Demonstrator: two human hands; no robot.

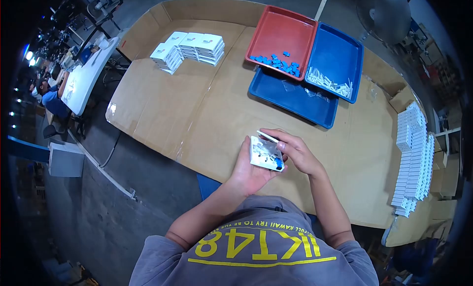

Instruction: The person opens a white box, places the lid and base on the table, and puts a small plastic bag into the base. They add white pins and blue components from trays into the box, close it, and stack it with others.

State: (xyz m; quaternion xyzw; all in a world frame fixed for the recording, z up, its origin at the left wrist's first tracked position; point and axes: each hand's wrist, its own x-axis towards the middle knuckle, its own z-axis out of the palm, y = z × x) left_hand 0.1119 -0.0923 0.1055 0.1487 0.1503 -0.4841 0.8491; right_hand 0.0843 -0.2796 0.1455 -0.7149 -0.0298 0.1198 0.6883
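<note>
My left hand [246,169] cradles a small white box [261,161] from below, its fingers wrapped around the side. The box stands open, and small white pieces and a clear wrapping show inside, too small to name. A blue piece [279,164] sits in its lower right corner. My right hand [299,152] is closed at the upper right of the box, with thumb and fingers on a thin white lid [267,136] tilted up over the far edge. Whether the lid is joined to the box is hidden.
Cardboard covers the table [207,123]. A red tray [283,32] holds blue pieces, a blue tray [337,45] white sticks; another blue tray [290,101] lies partly beneath. Closed white boxes [189,47] stand stacked back left, more stacks [414,158] at right. Another person [54,99] sits far left.
</note>
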